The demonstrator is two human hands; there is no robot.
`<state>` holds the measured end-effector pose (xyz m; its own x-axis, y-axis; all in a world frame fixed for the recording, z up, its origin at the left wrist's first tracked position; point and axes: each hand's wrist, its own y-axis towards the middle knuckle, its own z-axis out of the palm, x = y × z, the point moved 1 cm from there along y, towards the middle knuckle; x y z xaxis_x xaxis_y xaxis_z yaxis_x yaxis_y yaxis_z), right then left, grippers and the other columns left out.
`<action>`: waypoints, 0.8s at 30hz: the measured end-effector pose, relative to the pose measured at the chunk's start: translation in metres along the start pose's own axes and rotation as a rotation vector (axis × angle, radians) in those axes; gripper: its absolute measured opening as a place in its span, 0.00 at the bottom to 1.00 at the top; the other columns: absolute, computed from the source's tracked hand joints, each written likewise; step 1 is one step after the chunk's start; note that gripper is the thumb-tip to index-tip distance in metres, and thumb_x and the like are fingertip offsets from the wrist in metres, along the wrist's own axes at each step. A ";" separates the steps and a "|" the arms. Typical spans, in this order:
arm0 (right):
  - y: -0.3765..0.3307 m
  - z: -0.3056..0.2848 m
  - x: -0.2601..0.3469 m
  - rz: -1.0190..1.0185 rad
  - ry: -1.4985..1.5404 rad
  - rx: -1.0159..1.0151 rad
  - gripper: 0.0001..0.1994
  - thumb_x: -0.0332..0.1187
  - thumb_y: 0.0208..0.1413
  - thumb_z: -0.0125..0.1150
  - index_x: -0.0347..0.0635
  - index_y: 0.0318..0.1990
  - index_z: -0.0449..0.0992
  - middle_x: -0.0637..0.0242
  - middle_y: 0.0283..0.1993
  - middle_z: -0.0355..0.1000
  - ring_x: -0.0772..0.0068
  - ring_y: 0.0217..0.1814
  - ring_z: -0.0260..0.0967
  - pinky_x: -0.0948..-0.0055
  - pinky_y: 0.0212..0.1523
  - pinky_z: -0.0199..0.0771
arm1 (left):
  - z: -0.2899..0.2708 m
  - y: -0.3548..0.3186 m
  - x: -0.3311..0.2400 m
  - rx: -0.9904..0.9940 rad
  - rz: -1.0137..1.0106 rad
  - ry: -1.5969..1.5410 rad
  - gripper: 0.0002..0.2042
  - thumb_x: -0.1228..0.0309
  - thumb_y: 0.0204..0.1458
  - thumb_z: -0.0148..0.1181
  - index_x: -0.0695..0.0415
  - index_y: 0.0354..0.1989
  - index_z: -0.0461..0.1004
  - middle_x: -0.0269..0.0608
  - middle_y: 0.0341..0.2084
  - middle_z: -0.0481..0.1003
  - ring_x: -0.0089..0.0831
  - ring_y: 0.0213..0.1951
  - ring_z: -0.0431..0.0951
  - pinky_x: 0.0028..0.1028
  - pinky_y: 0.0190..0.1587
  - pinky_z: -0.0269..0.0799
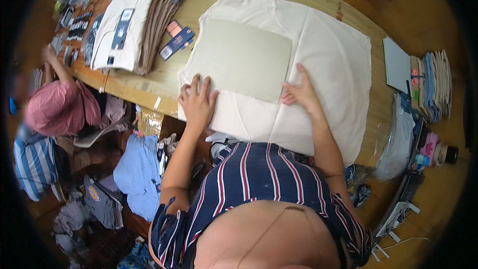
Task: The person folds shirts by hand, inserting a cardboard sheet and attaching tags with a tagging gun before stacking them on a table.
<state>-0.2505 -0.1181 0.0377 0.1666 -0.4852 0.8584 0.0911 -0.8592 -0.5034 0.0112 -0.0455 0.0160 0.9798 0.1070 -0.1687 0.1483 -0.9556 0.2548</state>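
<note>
A cream knit garment (331,77) lies spread over the table in front of me, its far end bunched. On top of it rests a flat grey-beige board (244,57) with rounded corners. My left hand (198,100) presses flat on the cloth by the board's lower left corner, fingers spread. At the board's lower right edge is my right hand (302,92). Its fingertips touch the board's corner, while one digit stretches away along the edge. Neither hand grips anything that I can make out.
Left of the garment stands a stack of folded cream garments (124,30) with tags. Loose dark tags (177,42) lie beside it. More folded clothes (433,84) stand at the right, near plastic bags (396,139). A person in pink (62,104) works at the left.
</note>
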 end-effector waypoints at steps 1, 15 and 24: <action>0.009 -0.030 0.003 -0.036 -0.041 -0.032 0.35 0.26 0.46 0.54 0.46 0.59 0.40 0.58 0.22 0.68 0.75 0.14 0.64 0.74 0.12 0.67 | 0.001 -0.001 0.001 0.012 -0.012 0.037 0.17 0.57 0.43 0.51 0.45 0.43 0.67 0.35 0.48 0.61 0.42 0.45 0.59 0.39 0.44 0.53; 0.227 -0.345 0.005 -0.190 -0.944 -0.953 0.13 0.42 0.45 0.57 0.43 0.34 0.72 0.61 0.34 0.70 0.66 0.37 0.66 0.72 0.40 0.63 | 0.117 0.329 -0.046 0.180 0.085 0.098 0.15 0.64 0.43 0.55 0.59 0.37 0.69 0.49 0.30 0.70 0.43 0.33 0.69 0.39 0.34 0.64; 0.042 -0.321 0.062 -0.638 -0.503 -0.650 0.09 0.22 0.40 0.57 0.39 0.33 0.72 0.66 0.32 0.69 0.72 0.37 0.64 0.75 0.37 0.63 | -0.008 0.287 -0.025 0.258 0.091 -1.049 0.10 0.75 0.46 0.53 0.60 0.38 0.64 0.39 0.22 0.69 0.23 0.25 0.70 0.25 0.27 0.67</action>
<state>-0.5511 -0.2365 0.1012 0.6769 0.0854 0.7311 -0.2160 -0.9265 0.3082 0.0297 -0.3201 0.1007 0.3647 -0.1379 -0.9209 -0.0719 -0.9902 0.1198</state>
